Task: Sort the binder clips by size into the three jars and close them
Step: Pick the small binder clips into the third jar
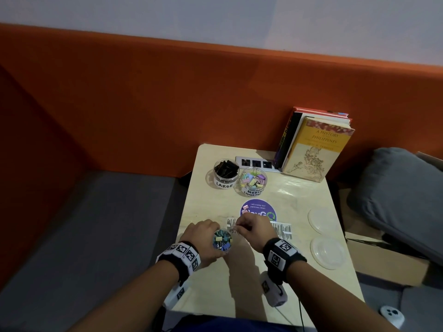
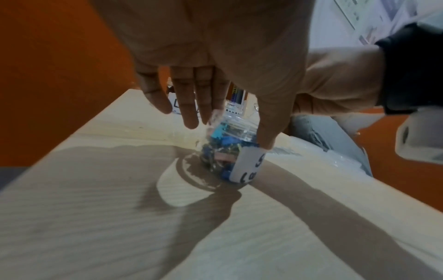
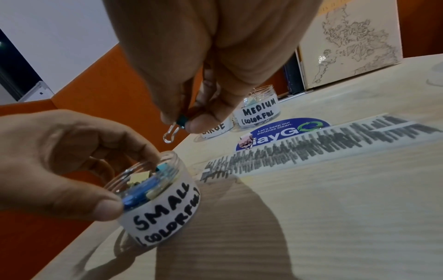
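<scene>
My left hand (image 1: 203, 232) grips the open jar labelled SMALL (image 3: 158, 197), tilted and full of small coloured clips, near the table's front left. My right hand (image 1: 249, 227) pinches a small teal binder clip (image 3: 181, 121) between thumb and finger, just above and right of that jar's mouth. At the back stand the LARGE jar (image 1: 225, 173) with black clips and the MEDIUM jar (image 1: 253, 182) with pastel clips, both open. A pink clip (image 1: 245, 208) lies on the purple sticker (image 1: 260, 210).
Two clear lids (image 1: 322, 220) (image 1: 328, 251) lie at the table's right side. Books (image 1: 314, 149) lean against the orange wall at the back right. A grey-striped strip (image 1: 282, 230) lies across the table (image 1: 299, 283). A grey cushion (image 1: 402, 195) sits to the right.
</scene>
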### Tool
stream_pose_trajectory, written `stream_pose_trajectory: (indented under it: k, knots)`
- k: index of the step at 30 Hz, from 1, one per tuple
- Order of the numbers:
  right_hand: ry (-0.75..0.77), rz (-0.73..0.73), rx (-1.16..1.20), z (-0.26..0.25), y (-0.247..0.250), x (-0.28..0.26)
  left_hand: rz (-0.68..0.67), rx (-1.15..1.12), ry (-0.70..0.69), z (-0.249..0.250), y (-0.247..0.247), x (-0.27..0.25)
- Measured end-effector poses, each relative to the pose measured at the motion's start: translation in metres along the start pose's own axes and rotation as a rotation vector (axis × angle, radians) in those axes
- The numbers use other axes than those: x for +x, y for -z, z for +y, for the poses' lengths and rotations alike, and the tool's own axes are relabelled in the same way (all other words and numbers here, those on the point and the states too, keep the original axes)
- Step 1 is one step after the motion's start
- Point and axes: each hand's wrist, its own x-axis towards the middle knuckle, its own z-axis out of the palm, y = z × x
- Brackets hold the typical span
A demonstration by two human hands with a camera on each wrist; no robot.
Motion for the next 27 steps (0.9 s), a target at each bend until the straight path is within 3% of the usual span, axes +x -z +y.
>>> stream_pose_trajectory:
  k: [17, 27]
  knots:
    - [0.074, -0.075, -0.088, -0.005, -0.011, -0.002, -0.043, -0.079, -0.035, -0.002, -0.002, -0.007]
    - [-0.183, 0.015, -0.245, 0.03, 0.004, 0.01, -0.087, -0.05, 0.004, 0.0, 0.016, 0.008]
